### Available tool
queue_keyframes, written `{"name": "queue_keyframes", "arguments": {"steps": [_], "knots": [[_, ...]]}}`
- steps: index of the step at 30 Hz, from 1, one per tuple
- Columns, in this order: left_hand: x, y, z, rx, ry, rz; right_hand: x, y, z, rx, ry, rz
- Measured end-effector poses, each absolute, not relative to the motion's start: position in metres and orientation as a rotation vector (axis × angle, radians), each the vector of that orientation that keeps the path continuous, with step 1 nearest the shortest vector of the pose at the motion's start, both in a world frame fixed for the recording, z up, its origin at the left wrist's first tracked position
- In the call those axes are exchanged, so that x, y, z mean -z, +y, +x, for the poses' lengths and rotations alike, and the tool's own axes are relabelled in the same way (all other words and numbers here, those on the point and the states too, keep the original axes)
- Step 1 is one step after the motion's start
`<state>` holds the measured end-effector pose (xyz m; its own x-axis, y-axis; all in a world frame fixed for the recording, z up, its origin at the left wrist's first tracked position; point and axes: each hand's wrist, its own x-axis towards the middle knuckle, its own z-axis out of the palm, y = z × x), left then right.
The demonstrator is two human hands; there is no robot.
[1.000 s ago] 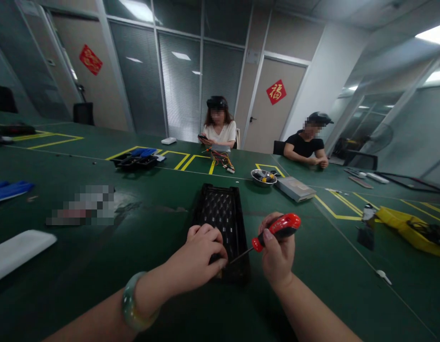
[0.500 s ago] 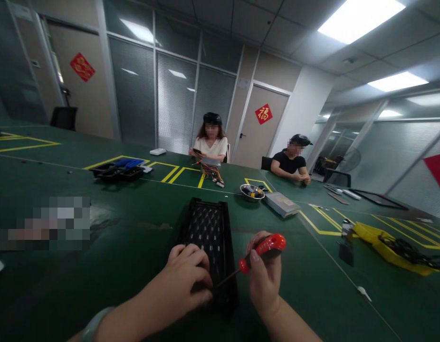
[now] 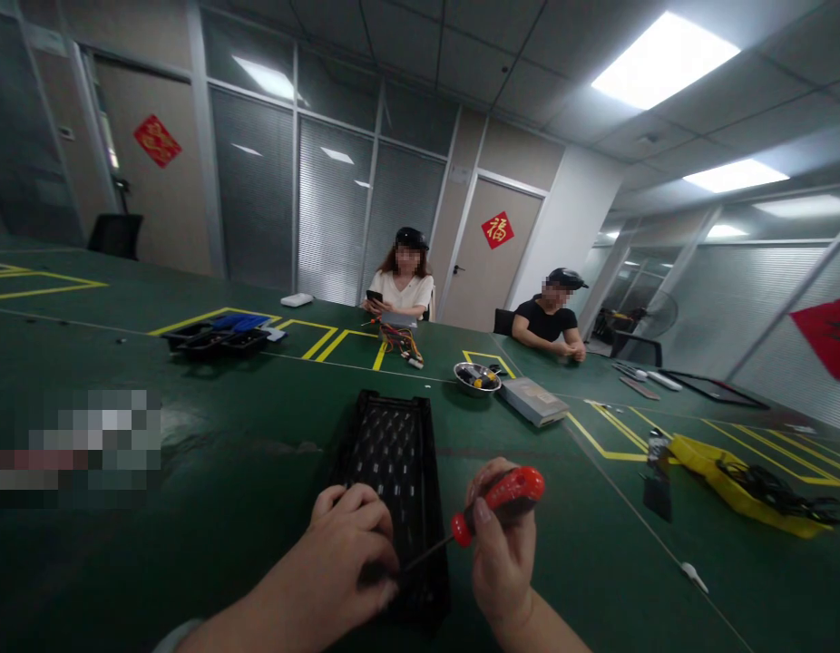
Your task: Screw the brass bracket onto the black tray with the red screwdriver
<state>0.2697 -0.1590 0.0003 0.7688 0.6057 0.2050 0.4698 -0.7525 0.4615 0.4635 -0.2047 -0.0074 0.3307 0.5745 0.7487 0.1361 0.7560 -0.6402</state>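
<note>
Head view: the left hand, fingers curled over a black perforated case on the green desk, may be gripping or only steadying it. The right hand closes round a red-handled screwdriver, its shaft reaching toward the case; the tip is hidden, so seating it appears the next need.

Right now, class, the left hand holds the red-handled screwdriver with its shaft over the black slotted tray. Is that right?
Not quite: the head view shows the right hand holding the red-handled screwdriver, not the left hand, with its shaft over the black slotted tray.
</note>
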Motion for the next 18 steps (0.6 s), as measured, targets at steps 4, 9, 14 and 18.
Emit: {"name": "queue_keyframes", "arguments": {"steps": [4, 9, 14, 18], "knots": [[-0.0019, -0.1599, 0.2696, -0.461, 0.856, 2.559, 0.0094, -0.2048, 0.464, -0.323, -1.204, -0.688], [-0.0012, -0.159, 0.2705, -0.44, 0.854, 2.545, 0.0118, -0.2057, 0.4661, -0.325, -1.225, -0.692], [-0.004, -0.1596, 0.2707, -0.42, 0.869, 2.535, 0.012, -0.2056, 0.4664, -0.324, -1.227, -0.702], [-0.0015, -0.1588, 0.2702, -0.433, 0.863, 2.551, 0.0116, -0.205, 0.4653, -0.311, -1.256, -0.721]]}}
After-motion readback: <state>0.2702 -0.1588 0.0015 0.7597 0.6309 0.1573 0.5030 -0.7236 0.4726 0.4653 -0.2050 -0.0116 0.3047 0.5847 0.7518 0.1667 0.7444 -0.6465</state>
